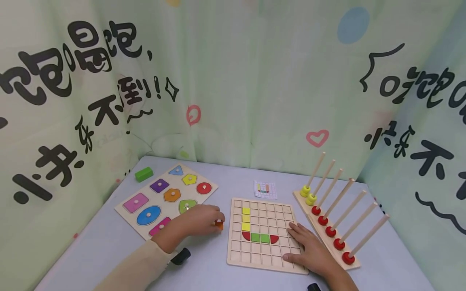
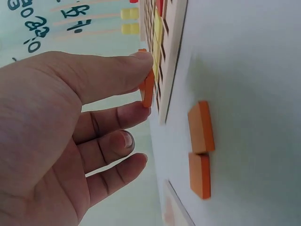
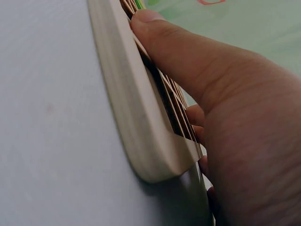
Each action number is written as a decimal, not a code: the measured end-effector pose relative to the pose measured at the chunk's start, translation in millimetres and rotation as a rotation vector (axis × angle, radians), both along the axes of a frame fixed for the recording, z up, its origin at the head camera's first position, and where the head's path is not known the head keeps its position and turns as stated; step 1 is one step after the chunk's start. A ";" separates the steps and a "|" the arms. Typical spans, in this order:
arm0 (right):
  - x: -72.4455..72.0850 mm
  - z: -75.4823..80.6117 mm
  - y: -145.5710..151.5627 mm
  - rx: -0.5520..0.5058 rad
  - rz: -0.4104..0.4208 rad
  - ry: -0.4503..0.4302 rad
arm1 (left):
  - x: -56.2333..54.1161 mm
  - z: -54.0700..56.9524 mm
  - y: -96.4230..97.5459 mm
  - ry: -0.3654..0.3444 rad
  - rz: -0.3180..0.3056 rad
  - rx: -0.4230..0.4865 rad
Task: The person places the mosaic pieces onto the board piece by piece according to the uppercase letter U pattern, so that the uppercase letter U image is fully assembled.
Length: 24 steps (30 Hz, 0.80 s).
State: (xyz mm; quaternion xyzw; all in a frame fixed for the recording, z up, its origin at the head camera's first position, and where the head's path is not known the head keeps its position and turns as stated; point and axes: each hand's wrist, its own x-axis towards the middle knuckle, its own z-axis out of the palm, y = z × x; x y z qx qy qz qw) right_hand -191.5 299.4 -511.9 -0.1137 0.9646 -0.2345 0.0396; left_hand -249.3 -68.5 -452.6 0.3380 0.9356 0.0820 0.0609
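Orange block (image 2: 148, 92) is pinched in the left hand (image 1: 200, 220); lightly pressing the board (image 1: 265, 257) beneath the right hand's (image 1: 311, 248) wide-parted fingers should stop it sliding.

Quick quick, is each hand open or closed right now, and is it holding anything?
Left hand: closed, pinching an orange block.
Right hand: open, fingers spread, resting on the wooden grid board.

R hand (image 3: 240, 106) rests on wooden grid bd (image 3: 129, 103) w/ rounded corner, pale tbl (image 3: 51, 122) alongside.
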 end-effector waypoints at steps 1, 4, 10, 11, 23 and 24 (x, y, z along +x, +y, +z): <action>0.1 -0.3 -0.1 -0.002 0.001 0.001 | -0.2 0.5 3.1 0.003 -0.003 -0.001; 0.0 -1.2 -0.1 -0.001 0.001 0.001 | -1.8 0.9 10.9 0.014 -0.021 -0.002; -0.8 -0.6 0.2 0.018 0.002 0.001 | -8.4 -1.8 25.2 0.024 -0.052 0.023; -1.0 -0.4 0.2 0.019 0.002 0.000 | -9.3 -2.1 27.6 0.019 -0.054 0.027; -0.3 0.1 -0.9 0.022 -0.014 -0.007 | -16.1 -1.9 53.6 -0.009 -0.109 0.040; -0.3 0.1 -1.0 0.024 -0.014 -0.009 | -16.7 -2.5 55.5 -0.009 -0.115 0.039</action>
